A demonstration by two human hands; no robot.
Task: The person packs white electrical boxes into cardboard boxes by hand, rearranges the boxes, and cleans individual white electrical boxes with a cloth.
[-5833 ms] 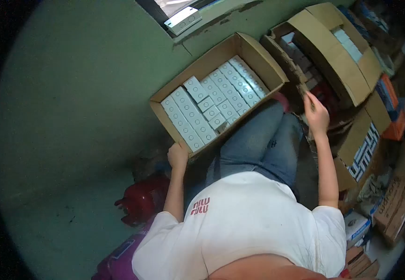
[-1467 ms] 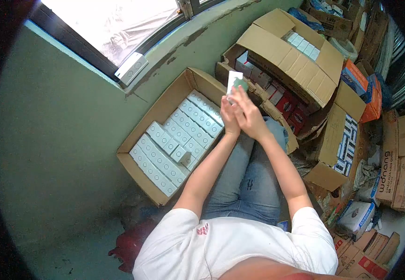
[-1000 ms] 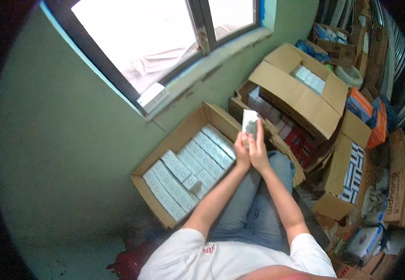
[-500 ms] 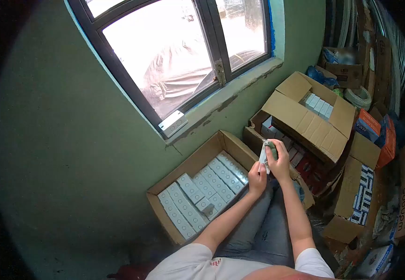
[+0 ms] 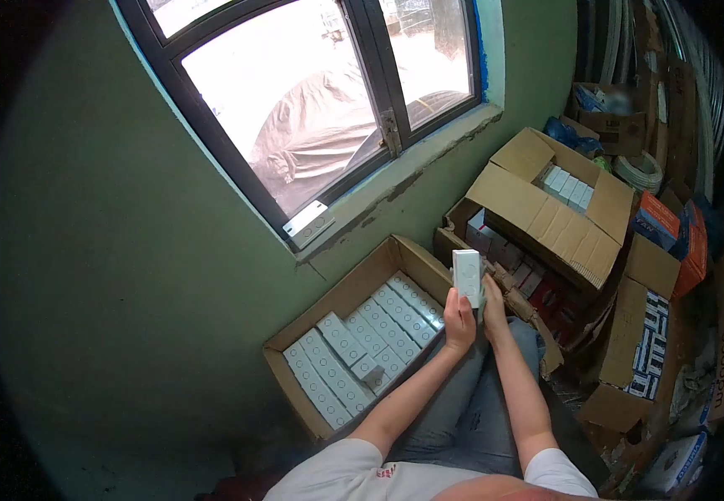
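Note:
A small white box (image 5: 466, 274) with round outlines on its face is held upright above my lap. My left hand (image 5: 459, 324) is closed around its lower left side, thumb on the front. My right hand (image 5: 494, 307) is against the box's right side, with its fingertips partly hidden behind it. Left of my hands, an open carton (image 5: 288, 394) holds several rows of similar white boxes (image 5: 366, 330), with one short box (image 5: 366, 367) lying on top near the front.
A strip with round marks (image 5: 309, 225) lies on the windowsill. At right, an open cardboard box (image 5: 545, 221) containing white boxes sits on another carton. Farther right are a patterned carton (image 5: 629, 359), orange-blue boxes (image 5: 658, 221) and coiled tubing (image 5: 639, 174).
The white box has turned so its broad face with round outlines points toward me. My right hand has moved lower, from the box's upper part to its right side.

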